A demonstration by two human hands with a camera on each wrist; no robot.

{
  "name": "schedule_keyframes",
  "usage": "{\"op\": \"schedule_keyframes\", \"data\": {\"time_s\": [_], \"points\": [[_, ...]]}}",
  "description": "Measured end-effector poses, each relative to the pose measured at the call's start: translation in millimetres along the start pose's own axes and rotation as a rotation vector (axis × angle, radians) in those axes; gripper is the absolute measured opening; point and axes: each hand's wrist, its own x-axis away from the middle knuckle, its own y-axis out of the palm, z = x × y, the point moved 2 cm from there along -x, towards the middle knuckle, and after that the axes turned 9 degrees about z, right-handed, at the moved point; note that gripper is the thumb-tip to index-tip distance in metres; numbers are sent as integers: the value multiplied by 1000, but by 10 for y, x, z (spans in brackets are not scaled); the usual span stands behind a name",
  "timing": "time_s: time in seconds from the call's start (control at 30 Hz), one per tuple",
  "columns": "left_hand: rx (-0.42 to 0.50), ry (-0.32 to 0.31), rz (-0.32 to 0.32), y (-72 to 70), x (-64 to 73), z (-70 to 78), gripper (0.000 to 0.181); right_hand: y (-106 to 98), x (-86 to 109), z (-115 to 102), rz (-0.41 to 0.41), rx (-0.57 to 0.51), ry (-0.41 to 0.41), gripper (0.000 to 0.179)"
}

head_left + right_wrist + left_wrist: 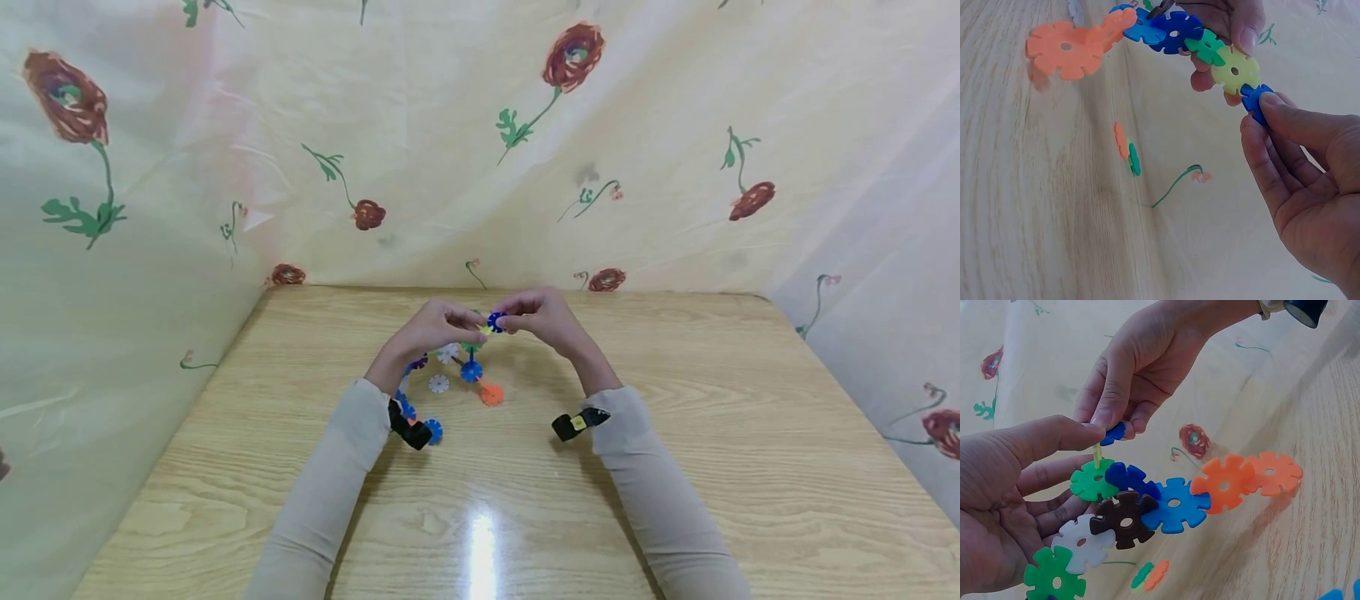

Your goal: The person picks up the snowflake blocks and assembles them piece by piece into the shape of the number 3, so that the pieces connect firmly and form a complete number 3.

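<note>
My left hand (444,323) pinches a pale yellow notched plastic disc (1235,70) between thumb and fingers. The yellow disc links to a green disc (1095,479) in a chain of interlocking discs. Opposite it, my right hand (542,321) pinches a dark blue disc (1256,105) whose edge meets the yellow one. Farther along the chain come another dark blue disc (1177,33), a blue disc (1175,505), and two orange discs (1270,473). A brown disc (1125,521) and a white disc (1083,542) branch off below. The left thumb partly hides the yellow disc in the left wrist view.
The wooden table (720,433) lies beneath both hands, with flowered cloth (450,167) rising behind it. Near the left forearm shows a blue disc (433,432). Beyond the chain, an orange piece (1120,140) and a green piece (1134,160) sit together.
</note>
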Motion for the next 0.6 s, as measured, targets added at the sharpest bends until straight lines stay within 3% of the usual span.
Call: {"op": "schedule_keyframes", "data": {"time_s": [0.6], "points": [[-20, 42, -18, 39, 2, -7, 30, 30, 15, -2, 7, 14, -24, 15]]}}
